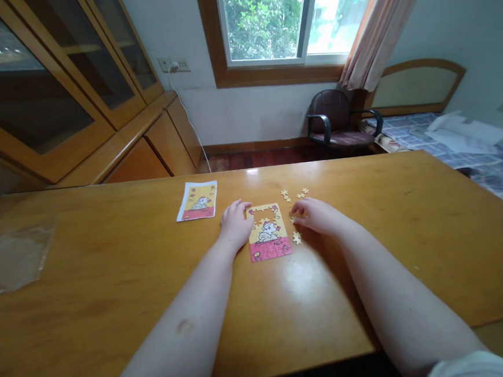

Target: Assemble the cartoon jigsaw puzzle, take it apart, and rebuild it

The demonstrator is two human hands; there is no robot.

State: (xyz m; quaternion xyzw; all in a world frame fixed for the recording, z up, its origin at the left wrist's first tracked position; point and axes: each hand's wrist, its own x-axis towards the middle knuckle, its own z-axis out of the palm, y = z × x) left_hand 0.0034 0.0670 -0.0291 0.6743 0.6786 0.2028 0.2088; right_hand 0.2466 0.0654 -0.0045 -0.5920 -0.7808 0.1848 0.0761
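Note:
A jigsaw puzzle [270,250] with a white cartoon animal on a yellow and pink ground lies on the table, with a gap in its upper part. My left hand [236,224] rests at the puzzle's left edge, fingers stretched out and lying on its upper left side. To the right of the puzzle, my right hand [317,215] has its fingers bent and its thumb and forefinger at a small yellow puzzle piece [292,220]. Just below that hand lie loose pieces [297,238]. More loose pieces [286,195] lie beyond it.
A printed picture sheet [198,201] of the same design lies left of the puzzle on the wooden table [130,250]. A clear plastic bag [13,256] lies at the far left. Beyond the table are a chair [335,118], a bed [439,133] and a glass-door cabinet [75,109].

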